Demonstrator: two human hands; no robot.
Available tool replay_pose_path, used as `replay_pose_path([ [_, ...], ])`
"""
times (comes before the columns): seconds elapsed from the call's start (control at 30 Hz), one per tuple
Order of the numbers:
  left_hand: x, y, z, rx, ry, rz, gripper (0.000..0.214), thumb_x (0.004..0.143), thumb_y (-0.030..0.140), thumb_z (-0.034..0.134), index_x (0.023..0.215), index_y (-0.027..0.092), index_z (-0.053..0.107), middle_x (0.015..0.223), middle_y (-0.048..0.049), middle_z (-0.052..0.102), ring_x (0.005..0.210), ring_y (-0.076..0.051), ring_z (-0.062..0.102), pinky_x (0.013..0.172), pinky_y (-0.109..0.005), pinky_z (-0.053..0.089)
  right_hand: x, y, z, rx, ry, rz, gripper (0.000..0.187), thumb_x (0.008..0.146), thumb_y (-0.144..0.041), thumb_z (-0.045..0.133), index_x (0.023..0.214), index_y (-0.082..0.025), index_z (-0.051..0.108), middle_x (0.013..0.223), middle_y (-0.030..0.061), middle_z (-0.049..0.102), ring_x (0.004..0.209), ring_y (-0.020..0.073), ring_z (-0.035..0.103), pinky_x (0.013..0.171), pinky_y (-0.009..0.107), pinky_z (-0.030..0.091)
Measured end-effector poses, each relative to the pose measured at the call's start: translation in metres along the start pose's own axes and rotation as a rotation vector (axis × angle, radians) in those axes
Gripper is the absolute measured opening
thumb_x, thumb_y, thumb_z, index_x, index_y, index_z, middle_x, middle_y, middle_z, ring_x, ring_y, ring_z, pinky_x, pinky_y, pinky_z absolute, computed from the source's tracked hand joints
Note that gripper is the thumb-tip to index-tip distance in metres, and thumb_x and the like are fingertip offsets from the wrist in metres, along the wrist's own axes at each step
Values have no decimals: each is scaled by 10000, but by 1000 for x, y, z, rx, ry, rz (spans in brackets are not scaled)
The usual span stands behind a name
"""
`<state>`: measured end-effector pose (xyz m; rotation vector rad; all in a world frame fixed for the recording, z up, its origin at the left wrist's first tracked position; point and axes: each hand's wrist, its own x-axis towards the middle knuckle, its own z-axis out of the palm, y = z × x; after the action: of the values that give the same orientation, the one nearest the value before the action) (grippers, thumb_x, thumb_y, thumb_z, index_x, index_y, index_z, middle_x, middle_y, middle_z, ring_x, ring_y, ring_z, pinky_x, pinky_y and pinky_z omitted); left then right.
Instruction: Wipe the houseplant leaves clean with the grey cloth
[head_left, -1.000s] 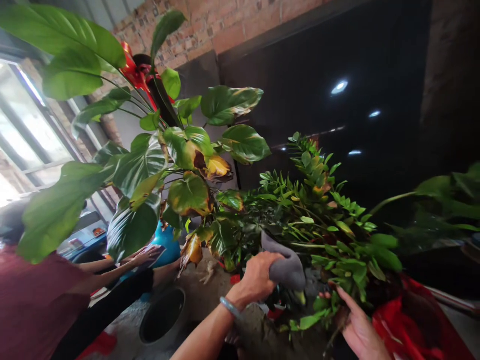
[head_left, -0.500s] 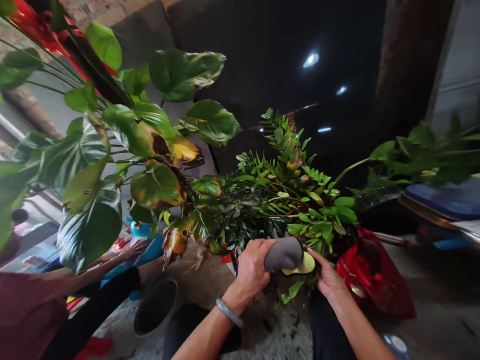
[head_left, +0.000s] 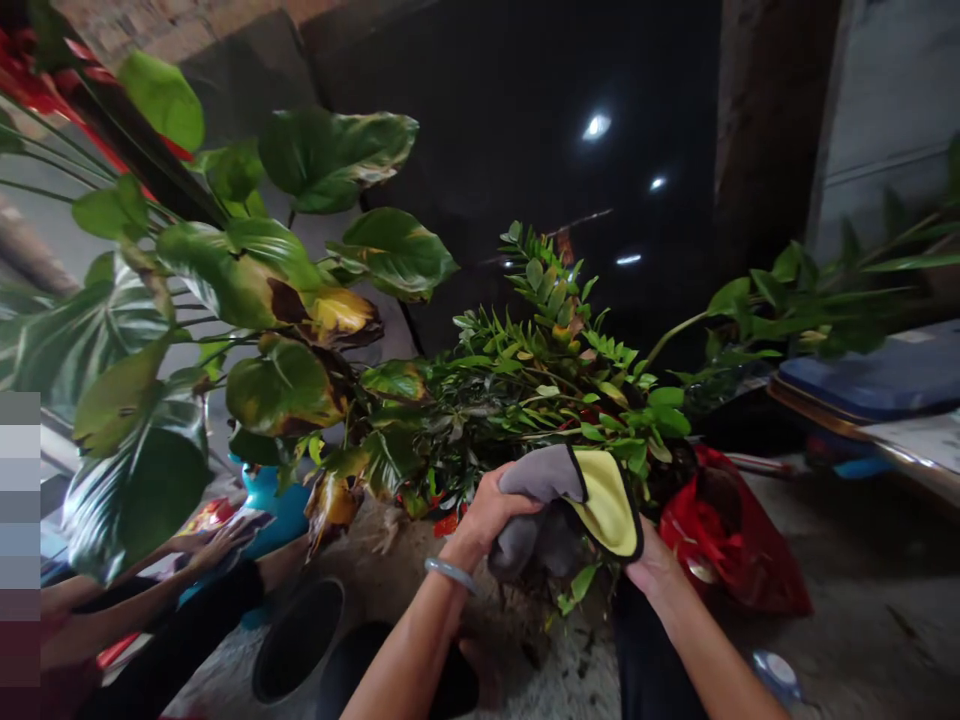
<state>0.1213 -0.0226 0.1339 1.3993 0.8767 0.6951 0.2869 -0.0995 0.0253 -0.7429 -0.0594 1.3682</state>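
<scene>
A grey cloth with a yellow side [head_left: 577, 500] is gripped by my left hand [head_left: 484, 520] and draped over the lower stems of a small-leaved green plant [head_left: 555, 390]. My right hand [head_left: 652, 565] sits just under the yellow part of the cloth, mostly hidden by it, and I cannot see what its fingers are doing. A pale bracelet [head_left: 448, 573] circles my left wrist.
A large-leaved plant [head_left: 247, 300] with yellowed, brown-edged leaves spreads to the left. A red bag [head_left: 731, 545] lies right of the small plant. Dark round pots [head_left: 300, 640] stand on the floor. Another person's arms [head_left: 165, 580] reach in at lower left. A blue pad [head_left: 877, 375] lies far right.
The cloth has unfolded, showing its yellow side over the plant's base. My left hand has shifted its grip and my right hand has slipped under the cloth. The view has panned right.
</scene>
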Motion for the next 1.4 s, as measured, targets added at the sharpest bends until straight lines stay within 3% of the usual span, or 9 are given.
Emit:
replay_pose_path([
  [0.13, -4, 2, -10, -259, -76, -113, 360, 426, 150, 659, 784, 148, 704, 696, -7, 700, 658, -181, 596, 677, -284, 472, 0, 1, 1, -5, -32, -32, 250, 447, -280, 812, 664, -226, 701, 656, 58, 728, 874, 332, 672, 760, 451, 536],
  [0.23, -7, -5, -13, -408, -89, -215, 446, 407, 130, 670, 852, 135, 697, 726, -26, 722, 696, -214, 646, 719, -314, 499, -1, 2, 0, -6, -34, -54, 250, 397, -232, 824, 595, -215, 672, 578, 21, 695, 642, 254, 665, 676, 399, 547],
  [0.37, -10, -19, -8, -562, -5, -394, 401, 519, 263, 712, 882, 96, 675, 722, -81, 731, 821, -273, 682, 790, -353, 518, -3, 2, 0, -14, -47, -53, 242, 406, -233, 826, 552, -197, 636, 439, -43, 583, 358, 114, 464, 527, 335, 526],
  [0.47, -11, -29, 0, -656, 33, -503, 368, 629, 355, 677, 886, 92, 667, 735, -89, 737, 844, -272, 690, 818, -357, 521, -4, 0, -1, -32, -35, -36, 239, 437, -253, 818, 498, -185, 597, 364, -50, 500, 326, 102, 419, 421, 287, 464],
  [0.67, -7, -35, 10, -634, 27, -597, 320, 686, 238, 639, 958, 71, 661, 649, -63, 727, 704, -227, 703, 769, -313, 536, -2, -2, -2, -52, 40, -50, 232, 388, -218, 817, 497, -177, 617, 430, -35, 574, 338, 86, 423, 372, 242, 405],
  [0.9, -14, -35, 1, -570, 167, -613, 274, 747, 213, 572, 953, 51, 653, 603, -65, 712, 470, -180, 626, 606, -290, 536, 0, 1, 0, -94, 89, -102, 194, 441, -205, 814, 555, -189, 658, 520, -19, 641, 445, 116, 521, 389, 214, 405],
  [1.07, -19, -43, -5, -507, 158, -555, 228, 700, 284, 616, 833, 102, 646, 605, -81, 688, 607, -229, 661, 641, -319, 531, -1, 0, -1, -117, 97, -104, 227, 421, -229, 831, 528, -187, 636, 472, -32, 598, 390, 94, 463, 364, 212, 388],
  [1.2, -8, -59, 12, -352, 259, -347, 199, 599, 192, 677, 783, 147, 617, 691, -67, 682, 700, -231, 651, 705, -328, 518, -3, 0, 1, -141, 80, -88, 240, 431, -236, 829, 522, -182, 613, 430, -37, 560, 355, 90, 438, 356, 222, 383],
  [1.4, 3, -78, 45, -166, 368, -199, 384, 532, 147, 731, 881, 181, 573, 841, -30, 653, 965, -258, 585, 863, -323, 450, -7, -2, 5, -151, 44, -79, 247, 442, -258, 825, 539, -186, 610, 483, -35, 596, 370, 81, 438, 413, 242, 448],
])
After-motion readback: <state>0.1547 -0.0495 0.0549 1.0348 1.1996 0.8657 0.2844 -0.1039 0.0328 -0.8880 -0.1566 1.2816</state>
